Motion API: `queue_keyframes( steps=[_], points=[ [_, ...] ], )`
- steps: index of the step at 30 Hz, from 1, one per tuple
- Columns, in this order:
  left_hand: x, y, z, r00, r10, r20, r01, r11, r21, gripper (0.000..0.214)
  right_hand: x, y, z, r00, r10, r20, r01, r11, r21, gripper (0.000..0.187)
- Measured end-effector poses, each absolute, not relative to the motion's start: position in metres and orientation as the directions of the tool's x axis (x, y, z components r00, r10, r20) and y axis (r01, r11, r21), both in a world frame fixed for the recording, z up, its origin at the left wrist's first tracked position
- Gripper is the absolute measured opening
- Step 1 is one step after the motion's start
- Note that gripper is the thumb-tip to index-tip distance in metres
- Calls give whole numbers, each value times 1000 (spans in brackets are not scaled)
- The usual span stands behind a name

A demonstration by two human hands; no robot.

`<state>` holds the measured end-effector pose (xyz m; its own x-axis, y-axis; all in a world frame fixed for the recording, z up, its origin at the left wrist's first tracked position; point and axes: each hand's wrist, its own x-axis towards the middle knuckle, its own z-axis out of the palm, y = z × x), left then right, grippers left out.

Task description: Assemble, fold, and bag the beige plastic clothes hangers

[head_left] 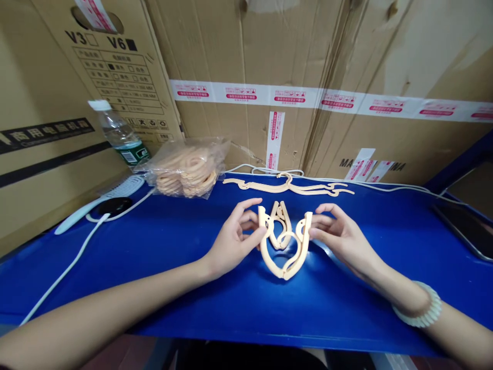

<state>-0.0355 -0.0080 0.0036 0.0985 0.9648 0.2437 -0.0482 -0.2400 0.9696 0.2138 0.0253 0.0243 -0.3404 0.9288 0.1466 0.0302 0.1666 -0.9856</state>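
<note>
Between my two hands is a cream folding hanger (pixel 272 264), partly folded into a V with its hinge toward me. My left hand (pixel 235 234) pinches the tip of its left arm between thumb and fingers. The tip of the right arm is gripped by my right hand (pixel 341 234). Just behind it, a second folded hanger (pixel 288 226) lies on the blue table (pixel 185 303), partly covered by the held one. Farther back, unfolded hangers (pixel 265 187) lie stretched out with their hooks toward the cardboard.
A clear plastic bag (pixel 185 169) of folded hangers lies at the back left, beside a water bottle (pixel 121 136). Left of it are a pale handled brush-like item (pixel 90 205), a black disc (pixel 114 206) and a white cable (pixel 73 282). A phone (pixel 468 228) lies right. Cardboard boxes (pixel 239 51) wall the back.
</note>
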Motion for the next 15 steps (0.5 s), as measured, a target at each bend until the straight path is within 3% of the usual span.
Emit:
queue_keyframes(
  steps=[5,8,12,15],
  points=[
    [-34,-10,3,60,962,267,-53,-264,963,45,205,11,31,-619,778,107,138,242,-961,18],
    [-35,-10,2,36,965,259,-57,-257,965,32,204,6,34,-715,694,86,116,238,-964,24],
    [-39,-12,2,105,952,289,6,-291,957,14,207,7,33,-712,695,101,126,267,-955,28],
    [-40,-15,2,203,934,295,-8,-300,954,18,211,9,33,-691,711,131,187,351,-918,30]
  ],
)
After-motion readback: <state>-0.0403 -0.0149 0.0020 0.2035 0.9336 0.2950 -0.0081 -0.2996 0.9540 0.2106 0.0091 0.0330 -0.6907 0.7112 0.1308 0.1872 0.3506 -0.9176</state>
